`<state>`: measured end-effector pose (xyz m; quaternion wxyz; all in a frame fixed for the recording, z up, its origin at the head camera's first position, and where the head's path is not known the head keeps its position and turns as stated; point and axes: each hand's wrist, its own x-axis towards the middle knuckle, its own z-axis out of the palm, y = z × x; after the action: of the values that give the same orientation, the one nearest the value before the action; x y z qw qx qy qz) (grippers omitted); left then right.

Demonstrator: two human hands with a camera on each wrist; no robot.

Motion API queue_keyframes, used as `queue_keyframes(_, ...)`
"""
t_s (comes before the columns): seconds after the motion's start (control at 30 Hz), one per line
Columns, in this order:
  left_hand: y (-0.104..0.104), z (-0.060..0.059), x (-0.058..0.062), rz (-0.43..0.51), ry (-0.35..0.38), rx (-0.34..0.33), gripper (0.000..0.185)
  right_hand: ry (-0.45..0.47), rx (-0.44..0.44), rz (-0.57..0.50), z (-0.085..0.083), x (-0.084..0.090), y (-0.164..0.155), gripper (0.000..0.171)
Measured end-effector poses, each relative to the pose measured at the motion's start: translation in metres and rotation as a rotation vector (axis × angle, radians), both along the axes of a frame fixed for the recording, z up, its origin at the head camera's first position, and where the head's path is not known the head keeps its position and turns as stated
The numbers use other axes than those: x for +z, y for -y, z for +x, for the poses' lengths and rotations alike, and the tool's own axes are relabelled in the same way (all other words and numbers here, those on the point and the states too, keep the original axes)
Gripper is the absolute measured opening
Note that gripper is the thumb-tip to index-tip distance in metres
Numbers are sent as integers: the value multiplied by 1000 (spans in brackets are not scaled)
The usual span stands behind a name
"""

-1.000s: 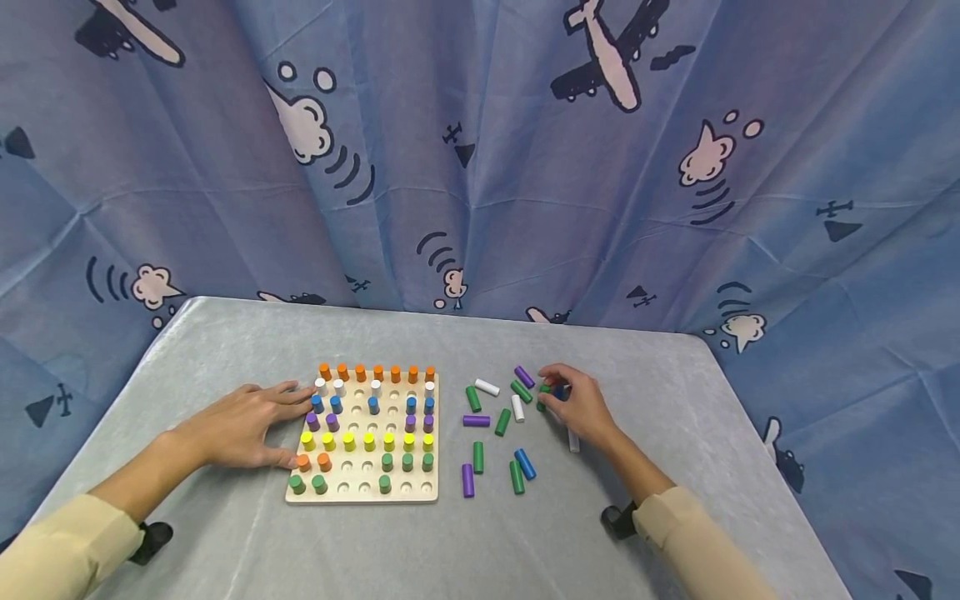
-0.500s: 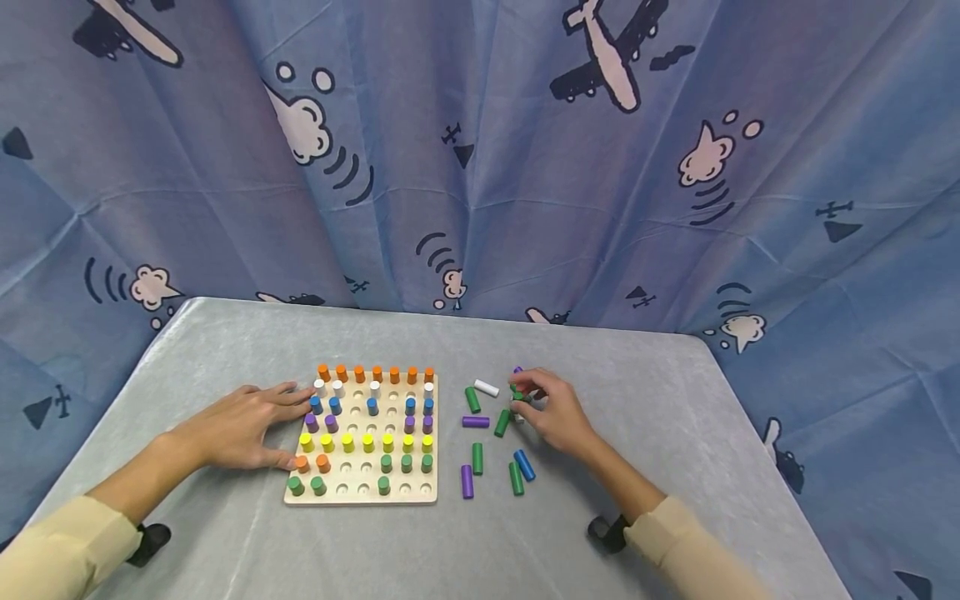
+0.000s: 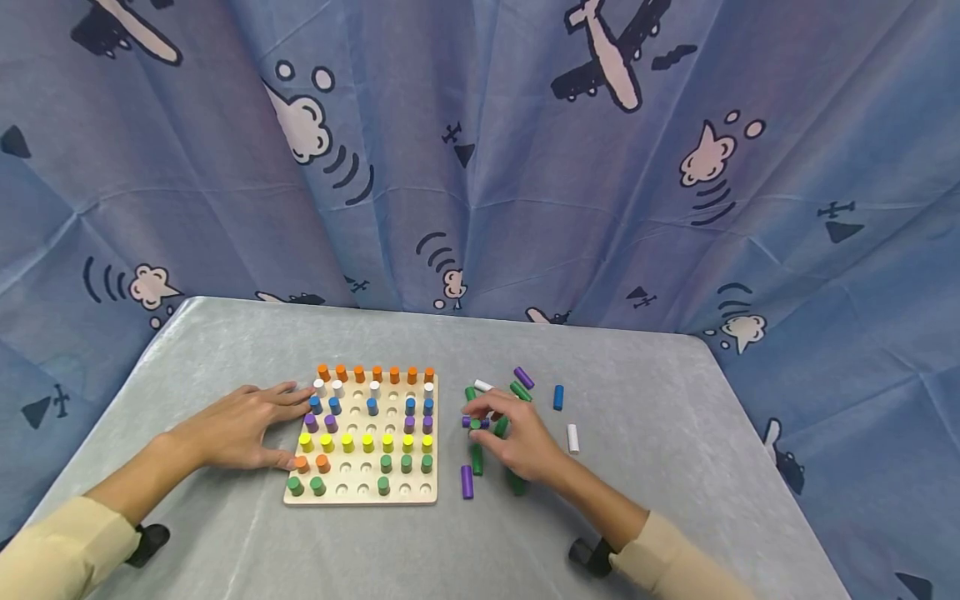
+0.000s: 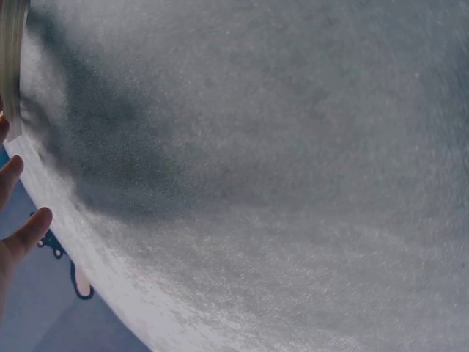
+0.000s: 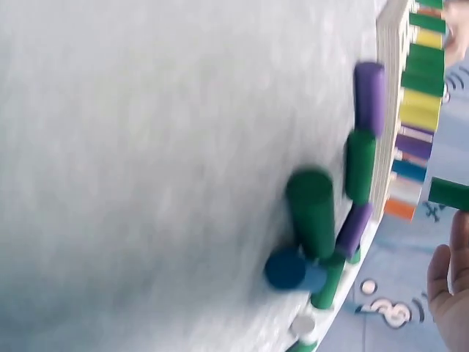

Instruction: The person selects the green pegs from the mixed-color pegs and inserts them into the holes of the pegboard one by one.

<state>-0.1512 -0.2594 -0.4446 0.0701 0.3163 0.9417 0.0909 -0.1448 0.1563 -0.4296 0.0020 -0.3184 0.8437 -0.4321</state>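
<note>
A wooden pegboard (image 3: 360, 500) lies on the table with coloured pegs standing in rows of holes. Some holes in the middle and front rows are bare. My left hand (image 3: 243, 425) rests along the board's left edge, thumb and fingers spread. In the left wrist view only a few fingers (image 4: 31, 229) show beside the board's side. Right of the board, my right hand (image 3: 521, 437) pinches a green peg (image 5: 448, 193) between thumb and fingers, above the loose pegs. The hand covers part of those pegs in the head view.
Loose pegs lie right of the board, among them a purple peg (image 3: 467, 482), a blue peg (image 3: 558, 397) and a white peg (image 3: 573, 438). A blue printed curtain (image 3: 480, 167) hangs behind the table's far edge.
My right hand has moved left from the far side of the loose pegs toward the board, carrying the green peg. The blue and white pegs at the right are uncovered. My left hand stays put.
</note>
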Motion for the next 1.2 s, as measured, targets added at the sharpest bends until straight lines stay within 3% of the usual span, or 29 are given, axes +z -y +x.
queue_keyframes(0.3, 1, 0, 0, 3, -1, -1, 96, 62, 97, -4, 16, -7, 17, 28)
queue_keyframes(0.67, 1, 0, 0, -1, 1, -2, 96, 143, 139, 5, 28, -11, 32, 25)
queue_keyframes(1.2, 2, 0, -1, 2, -10, -4, 96, 122, 176, 14, 32, -22, 44, 24)
